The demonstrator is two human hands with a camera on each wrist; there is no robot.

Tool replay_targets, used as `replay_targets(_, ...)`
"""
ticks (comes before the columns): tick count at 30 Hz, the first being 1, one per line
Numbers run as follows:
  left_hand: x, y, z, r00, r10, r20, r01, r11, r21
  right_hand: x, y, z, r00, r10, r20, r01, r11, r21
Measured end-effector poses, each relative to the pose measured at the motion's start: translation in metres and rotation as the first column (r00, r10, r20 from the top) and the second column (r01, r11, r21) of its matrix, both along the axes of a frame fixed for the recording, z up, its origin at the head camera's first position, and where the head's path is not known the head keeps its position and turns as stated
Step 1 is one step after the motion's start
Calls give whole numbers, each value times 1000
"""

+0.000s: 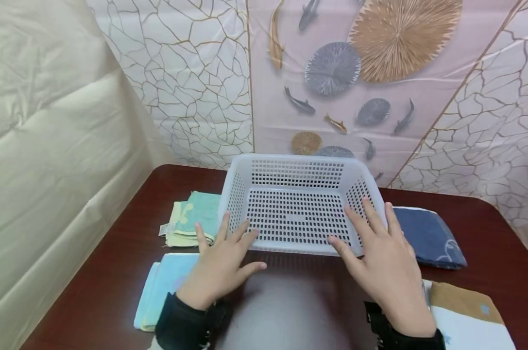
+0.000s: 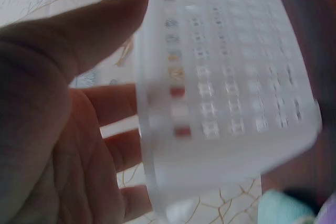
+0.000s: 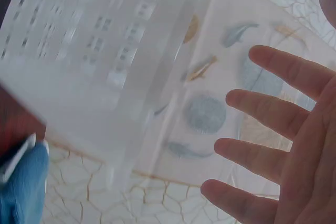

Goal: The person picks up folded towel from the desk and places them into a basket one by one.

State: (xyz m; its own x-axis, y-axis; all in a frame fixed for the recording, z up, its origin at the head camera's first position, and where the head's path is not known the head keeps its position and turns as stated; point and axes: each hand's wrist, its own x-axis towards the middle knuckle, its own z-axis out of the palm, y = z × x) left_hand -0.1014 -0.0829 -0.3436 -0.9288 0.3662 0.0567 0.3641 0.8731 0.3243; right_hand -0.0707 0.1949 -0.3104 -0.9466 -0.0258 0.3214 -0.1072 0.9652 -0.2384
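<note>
Treat the white perforated plastic basket (image 1: 296, 217), far centre on the desk (image 1: 99, 282), as probably light, stiff and slippery, best held by both side rims, left grip (image 1: 223, 270) and right grip (image 1: 386, 268) spread wide.

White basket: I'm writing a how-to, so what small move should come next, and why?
Perhaps reach the right hand toward the navy cloth: the white basket looks empty, that hand holds nothing, and the cloth lies close by.

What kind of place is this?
Perhaps a curtained-off corner of a room, maybe at home: a dark table holds a white basket and folded towels, and a fish-patterned sheet hangs behind it.
</note>
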Motion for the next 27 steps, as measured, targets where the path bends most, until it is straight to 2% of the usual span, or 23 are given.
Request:
replay_targets(4,-3,-9,1,1000,-3,-25,2,999,-36,5,16,5,999,-33,-18,33,999,12)
replay_targets(12,-3,-12,1,999,-35,-41,34,999,-24,19,42,12,994,-105,4,105,994,25)
replay_targets(21,-1,-9,-3,995,-75,-68,76,997,11,19,69,19,990,-141,13,140,989,42)
replay_targets(24,-4,-11,-3,988,-98,-120,98,995,-6,19,77,20,987,-160,20,159,987,33)
replay_targets(27,-8,-14,-4,966,-138,-219,134,990,-31,20,85,18,983,-180,38,179,984,27)
